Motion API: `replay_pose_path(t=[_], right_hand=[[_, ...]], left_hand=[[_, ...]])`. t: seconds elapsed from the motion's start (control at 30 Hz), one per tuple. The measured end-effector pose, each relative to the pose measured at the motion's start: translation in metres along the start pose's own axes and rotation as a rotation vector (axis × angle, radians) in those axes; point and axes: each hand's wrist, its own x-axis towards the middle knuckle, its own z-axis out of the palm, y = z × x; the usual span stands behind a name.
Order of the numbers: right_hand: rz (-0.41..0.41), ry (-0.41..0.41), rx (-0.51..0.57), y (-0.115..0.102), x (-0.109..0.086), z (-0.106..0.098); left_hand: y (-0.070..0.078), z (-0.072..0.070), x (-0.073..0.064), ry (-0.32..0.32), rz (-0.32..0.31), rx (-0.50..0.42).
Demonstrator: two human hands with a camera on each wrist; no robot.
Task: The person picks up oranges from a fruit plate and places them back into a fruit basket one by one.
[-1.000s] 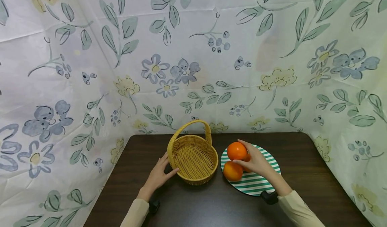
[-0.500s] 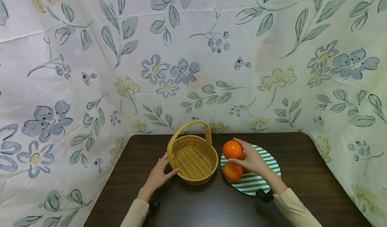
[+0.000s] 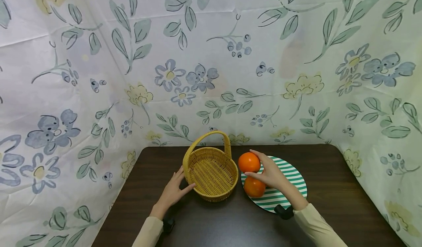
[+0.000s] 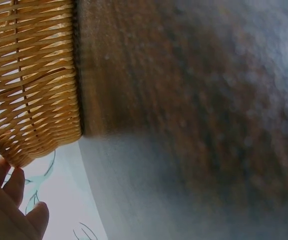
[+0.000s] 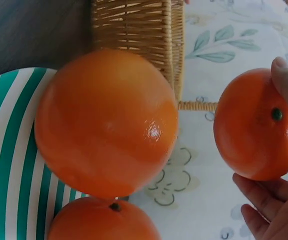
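The right hand [image 3: 270, 173] gripped an orange [image 3: 247, 162] above the left edge of the striped plate [image 3: 268, 201]. The basket [image 3: 214, 195] stood just left of that fruit. The left hand [image 3: 173, 191], nearer the basket, lay spread against its other side, apparently touching.

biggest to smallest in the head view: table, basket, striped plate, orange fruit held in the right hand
1. table
2. basket and striped plate, too close to rank, the plate partly hidden
3. held orange fruit
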Motion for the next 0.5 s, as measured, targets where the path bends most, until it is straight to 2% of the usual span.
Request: replay_pose_path(t=[0.2,0.5], right_hand=[[0.002,-0.008,-0.007,-0.0031,0.0023,0.0043],[-0.017,-0.03,0.013,-0.01,0.0042,0.0101]], left_hand=[[0.0022,0.0002,0.0,0.009,0.011,-0.001],[0.0027,-0.0013,-0.0005,-0.022,-0.014,0.005]])
